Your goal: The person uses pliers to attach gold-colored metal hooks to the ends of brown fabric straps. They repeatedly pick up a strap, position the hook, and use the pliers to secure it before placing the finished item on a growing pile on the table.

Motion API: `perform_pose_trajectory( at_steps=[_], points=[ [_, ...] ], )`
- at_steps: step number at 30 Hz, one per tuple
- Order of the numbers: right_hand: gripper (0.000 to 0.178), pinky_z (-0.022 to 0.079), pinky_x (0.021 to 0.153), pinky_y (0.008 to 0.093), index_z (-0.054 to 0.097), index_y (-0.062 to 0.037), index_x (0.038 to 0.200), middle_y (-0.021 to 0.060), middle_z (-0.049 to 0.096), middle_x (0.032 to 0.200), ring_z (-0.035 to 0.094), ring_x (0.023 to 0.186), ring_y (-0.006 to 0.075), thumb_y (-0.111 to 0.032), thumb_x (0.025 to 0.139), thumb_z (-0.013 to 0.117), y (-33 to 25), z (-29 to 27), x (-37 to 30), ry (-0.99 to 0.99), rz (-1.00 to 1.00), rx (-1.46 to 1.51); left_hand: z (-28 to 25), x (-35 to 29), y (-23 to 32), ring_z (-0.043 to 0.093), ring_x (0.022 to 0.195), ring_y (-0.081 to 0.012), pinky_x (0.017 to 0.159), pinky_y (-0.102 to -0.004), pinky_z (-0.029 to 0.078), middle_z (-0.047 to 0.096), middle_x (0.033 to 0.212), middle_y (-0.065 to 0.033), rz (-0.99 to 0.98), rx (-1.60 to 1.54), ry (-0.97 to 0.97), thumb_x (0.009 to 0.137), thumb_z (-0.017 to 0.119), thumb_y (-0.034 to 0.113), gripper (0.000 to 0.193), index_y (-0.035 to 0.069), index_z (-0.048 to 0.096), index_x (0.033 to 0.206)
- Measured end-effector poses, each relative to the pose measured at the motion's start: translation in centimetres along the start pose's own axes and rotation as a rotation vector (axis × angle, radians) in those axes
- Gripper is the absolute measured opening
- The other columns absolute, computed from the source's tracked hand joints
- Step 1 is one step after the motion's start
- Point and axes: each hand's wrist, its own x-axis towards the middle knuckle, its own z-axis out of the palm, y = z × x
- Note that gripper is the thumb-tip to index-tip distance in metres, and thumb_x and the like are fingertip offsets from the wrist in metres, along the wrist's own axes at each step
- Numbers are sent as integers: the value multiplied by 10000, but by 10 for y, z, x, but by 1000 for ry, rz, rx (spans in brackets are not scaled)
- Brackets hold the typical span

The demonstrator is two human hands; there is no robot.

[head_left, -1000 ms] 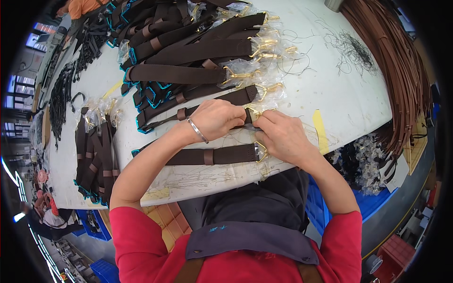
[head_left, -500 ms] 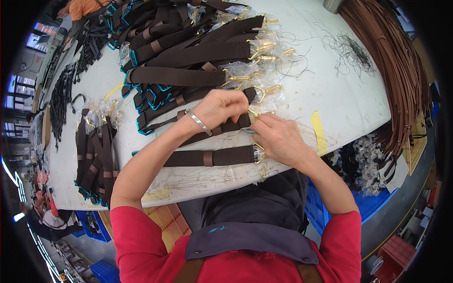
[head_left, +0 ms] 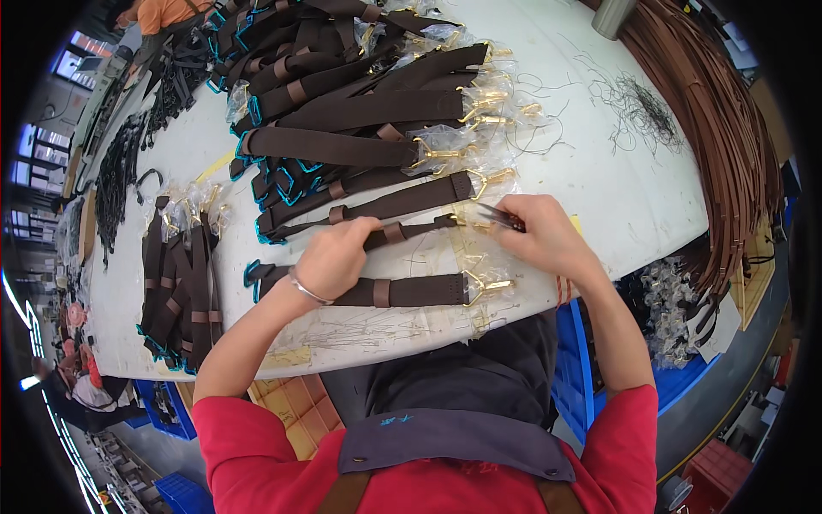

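Note:
My left hand (head_left: pixel 332 259) is closed on a dark brown webbing strap (head_left: pixel 418 230), gripping it left of its brown leather keeper loop. At that strap's right end is a gold snap hook, partly behind my right hand. My right hand (head_left: pixel 546 236) is closed around small thread snips (head_left: pixel 503 217), their dark blades pointing left beside the hook end. Nearest me lies a second strap (head_left: pixel 415 291) with a gold snap hook (head_left: pixel 490 288) in clear plastic. Just beyond my hands, another strap (head_left: pixel 402 200) lies flat with its hook to the right.
Beyond, several stacked straps (head_left: pixel 360 111) have turquoise-wrapped buckles at left and bagged gold hooks at right. A smaller strap bundle (head_left: pixel 178 274) lies left. Long brown strips (head_left: pixel 702 128) and a tangle of loose thread (head_left: pixel 638 107) are at right. A blue bin (head_left: pixel 575 360) stands below the table edge.
My left hand has moved left and nearer me, from the hook end along the strap. My right hand has drawn slightly right and away from me, showing the snips' blades.

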Motion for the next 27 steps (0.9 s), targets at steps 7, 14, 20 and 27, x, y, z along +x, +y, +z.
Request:
perform_pose_trajectory(
  at_steps=[7,14,20,27],
  points=[
    [248,449,637,361,574,-13,841,105,544,801,569,724,271,-217,712,628,-24,-1,-5,337,-157,-197,16,2,-8,600,614,-264,534,-348,472,548,800,-121,-18,266,29,747,504,-26,166,19,503,907],
    [217,452,587,355,521,-43,799,74,518,803,564,772,253,-72,633,658,-6,18,1,364,-220,-314,31,2,-3,594,608,-262,451,-381,450,488,838,-102,0,379,76,692,532,-9,233,41,458,907],
    [189,467,582,363,519,-47,826,59,519,821,567,795,231,-65,673,630,-2,29,10,316,-328,-340,9,15,14,579,743,-266,609,-386,466,511,788,-104,197,295,243,679,544,-19,164,23,532,836],
    [143,401,592,356,527,27,790,138,506,709,496,646,281,-41,699,615,14,17,30,151,-275,32,19,66,16,553,713,-267,624,-348,444,541,785,-121,186,-284,-78,727,592,-1,208,-1,566,933]
  ],
)
